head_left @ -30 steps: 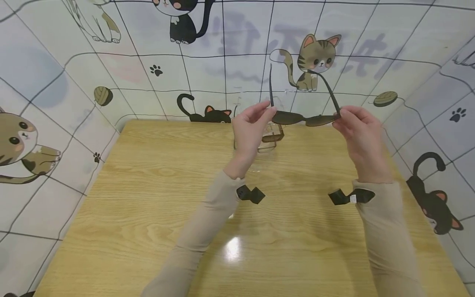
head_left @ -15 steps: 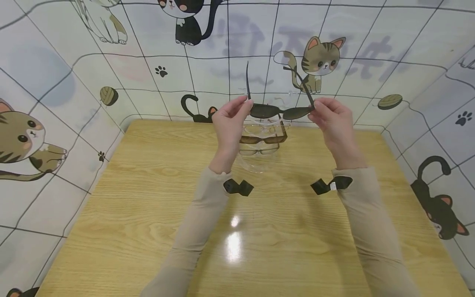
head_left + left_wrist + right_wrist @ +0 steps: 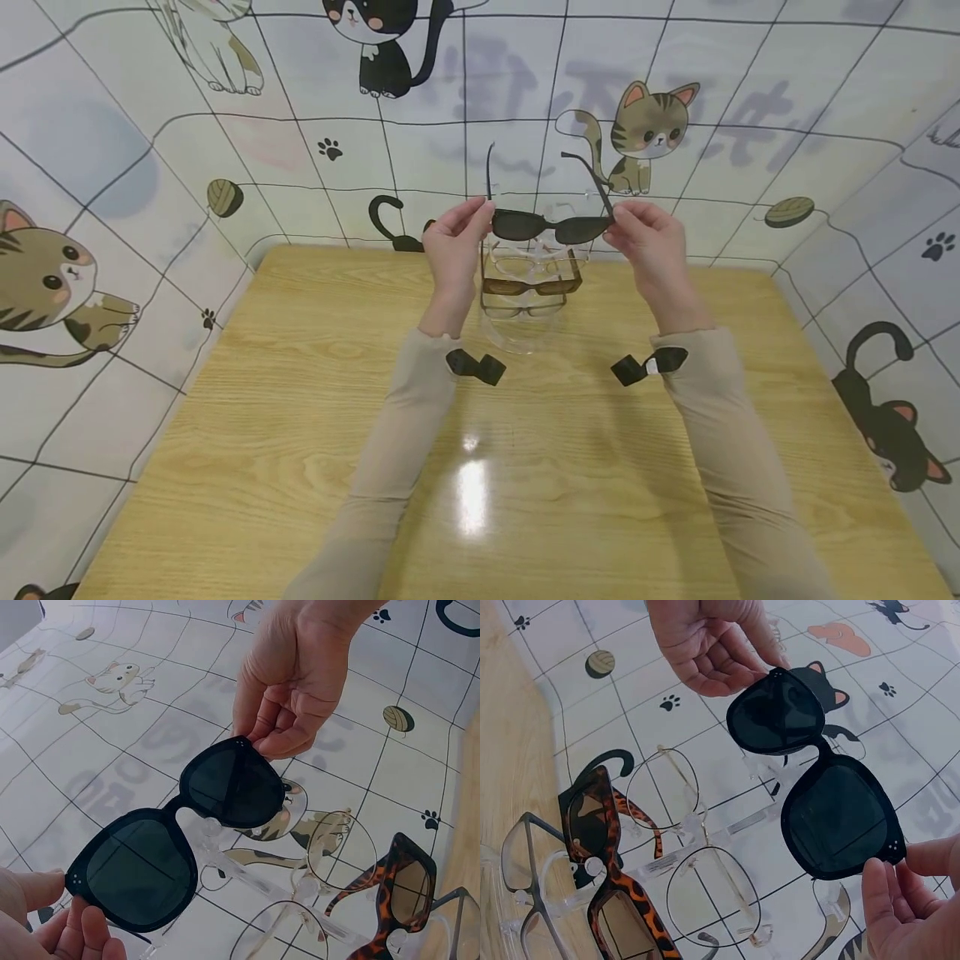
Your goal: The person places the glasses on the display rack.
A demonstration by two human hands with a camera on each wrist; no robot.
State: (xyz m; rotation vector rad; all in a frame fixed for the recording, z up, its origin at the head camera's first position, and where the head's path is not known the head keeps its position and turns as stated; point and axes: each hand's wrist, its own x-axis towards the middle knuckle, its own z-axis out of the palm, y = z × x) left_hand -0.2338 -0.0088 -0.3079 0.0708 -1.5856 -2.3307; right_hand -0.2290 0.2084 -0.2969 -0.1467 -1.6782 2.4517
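Note:
Black sunglasses (image 3: 517, 225) with dark lenses are held between both hands, temples unfolded and pointing toward the back wall. The left hand (image 3: 454, 254) pinches their left corner; the right hand (image 3: 651, 250) pinches the right corner. Behind and below the bridge is the top of a clear glasses stand (image 3: 750, 821); whether they touch, I cannot tell. Lower on the stand hang round thin-rimmed glasses (image 3: 712, 896), tortoiseshell sunglasses (image 3: 615, 874) and grey-rimmed glasses (image 3: 534, 889). In the left wrist view, fingers and thumb grasp the black frame (image 3: 139, 874) at its outer ends.
The stand's clear base (image 3: 517, 343) is on a wooden table (image 3: 337, 375) near its back edge. A cat-printed wall covering (image 3: 420, 150) rises behind the stand and along both sides. Black straps with small cameras (image 3: 476, 367) are on the wrists.
Both hands have carried the black sunglasses leftward and slightly downward, from right of the stand to its top. More of the glasses below now show. The grips look unchanged.

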